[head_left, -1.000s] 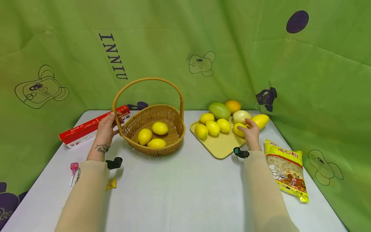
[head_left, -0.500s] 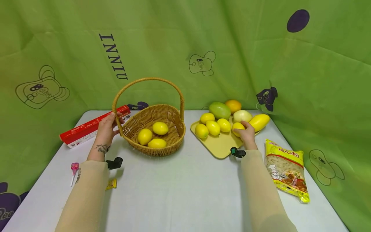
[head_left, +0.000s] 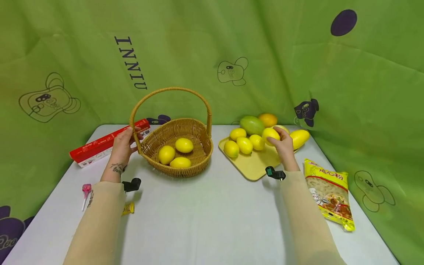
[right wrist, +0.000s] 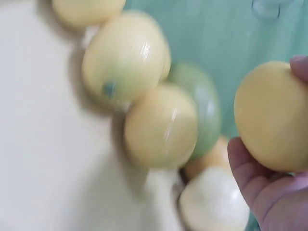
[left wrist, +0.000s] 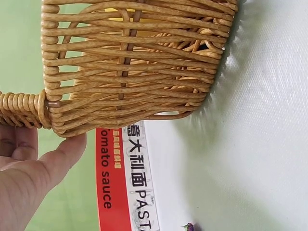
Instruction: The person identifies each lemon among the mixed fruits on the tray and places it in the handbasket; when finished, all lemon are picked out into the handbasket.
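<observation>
My left hand (head_left: 122, 145) holds the wicker basket (head_left: 195, 169) at the lower left end of its arched handle. In the left wrist view, the thumb (left wrist: 65, 151) lies at the rim beside the handle's base. Three lemons (head_left: 184, 145) lie inside the basket. Over the yellow tray (head_left: 251, 171), my right hand (head_left: 285, 146) grips a lemon (head_left: 270, 136) between thumb and fingers, raised off the tray. The right wrist view shows this lemon (right wrist: 269, 115) apart from the other fruit. Several lemons (head_left: 244, 145) rest on the tray's left part.
Behind the lemons are a green mango-like fruit (head_left: 251, 125), an orange fruit (head_left: 268, 119) and a pale round fruit (right wrist: 214, 199). A long yellow fruit (head_left: 300, 139) lies right. Also there: noodle bag (head_left: 329, 195), red pasta box (head_left: 109, 141), lollipop (head_left: 86, 191), small yellow packet (head_left: 128, 208).
My right hand has closed round a lemon at the tray's right side and lifted it up. The left hand stays on the basket handle, and the basket has not moved.
</observation>
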Action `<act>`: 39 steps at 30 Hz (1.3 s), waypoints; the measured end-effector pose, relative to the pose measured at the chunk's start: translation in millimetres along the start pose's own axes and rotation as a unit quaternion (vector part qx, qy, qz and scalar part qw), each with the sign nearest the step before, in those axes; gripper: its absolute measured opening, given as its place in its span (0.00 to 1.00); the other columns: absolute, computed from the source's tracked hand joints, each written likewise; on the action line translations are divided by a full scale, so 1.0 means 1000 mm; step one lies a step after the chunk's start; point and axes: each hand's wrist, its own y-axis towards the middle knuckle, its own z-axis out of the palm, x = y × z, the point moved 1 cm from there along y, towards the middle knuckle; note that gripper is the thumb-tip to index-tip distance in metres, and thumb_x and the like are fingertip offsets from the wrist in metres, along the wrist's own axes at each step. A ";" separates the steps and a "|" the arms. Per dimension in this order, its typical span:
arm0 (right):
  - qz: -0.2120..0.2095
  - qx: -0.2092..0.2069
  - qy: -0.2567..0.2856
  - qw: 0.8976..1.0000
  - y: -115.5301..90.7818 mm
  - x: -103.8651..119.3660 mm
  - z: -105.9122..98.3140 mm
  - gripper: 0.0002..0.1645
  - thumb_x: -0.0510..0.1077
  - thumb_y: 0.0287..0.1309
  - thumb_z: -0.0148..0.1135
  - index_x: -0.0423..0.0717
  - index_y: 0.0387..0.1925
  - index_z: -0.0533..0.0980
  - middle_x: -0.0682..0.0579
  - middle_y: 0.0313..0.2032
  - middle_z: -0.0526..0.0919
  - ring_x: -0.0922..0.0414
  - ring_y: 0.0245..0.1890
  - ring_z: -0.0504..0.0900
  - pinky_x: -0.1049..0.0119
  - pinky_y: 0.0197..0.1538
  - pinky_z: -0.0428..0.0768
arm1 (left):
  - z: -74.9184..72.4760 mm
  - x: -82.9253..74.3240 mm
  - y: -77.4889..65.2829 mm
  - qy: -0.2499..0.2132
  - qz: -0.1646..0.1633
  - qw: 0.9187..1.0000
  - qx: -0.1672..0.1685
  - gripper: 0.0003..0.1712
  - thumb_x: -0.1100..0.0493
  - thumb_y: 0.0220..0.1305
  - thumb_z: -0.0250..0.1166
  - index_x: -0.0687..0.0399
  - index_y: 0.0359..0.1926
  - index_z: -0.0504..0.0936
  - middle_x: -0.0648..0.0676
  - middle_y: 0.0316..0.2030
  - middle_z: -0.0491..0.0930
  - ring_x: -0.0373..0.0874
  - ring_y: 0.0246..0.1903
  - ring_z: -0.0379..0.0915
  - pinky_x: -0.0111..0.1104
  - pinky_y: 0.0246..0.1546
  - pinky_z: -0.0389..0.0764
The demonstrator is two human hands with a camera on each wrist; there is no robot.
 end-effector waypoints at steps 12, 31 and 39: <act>-0.079 0.182 0.077 0.977 -0.019 0.042 0.073 0.32 0.26 0.51 0.57 0.33 0.60 0.62 0.53 0.51 0.71 0.60 0.47 0.71 0.76 0.47 0.73 | 0.001 -0.001 0.004 -0.010 -0.004 1.000 0.004 0.23 0.35 0.62 0.50 0.43 0.44 0.76 0.49 0.36 0.75 0.42 0.46 0.68 0.64 0.58 0.52; -0.098 0.344 0.024 0.933 -0.054 0.051 0.197 0.32 0.30 0.49 0.62 0.37 0.58 0.67 0.41 0.57 0.72 0.52 0.49 0.72 0.65 0.50 0.72 | 0.000 -0.001 0.004 -0.011 -0.005 1.000 0.006 0.22 0.35 0.61 0.51 0.43 0.43 0.77 0.50 0.36 0.75 0.42 0.46 0.67 0.65 0.59 0.50; -0.097 0.354 0.056 0.929 -0.055 0.050 0.209 0.34 0.28 0.52 0.60 0.33 0.61 0.63 0.36 0.61 0.67 0.42 0.63 0.65 0.47 0.64 0.62 | -0.002 0.002 0.003 -0.014 0.002 1.000 0.001 0.22 0.36 0.63 0.50 0.44 0.44 0.77 0.49 0.33 0.75 0.42 0.45 0.68 0.63 0.58 0.52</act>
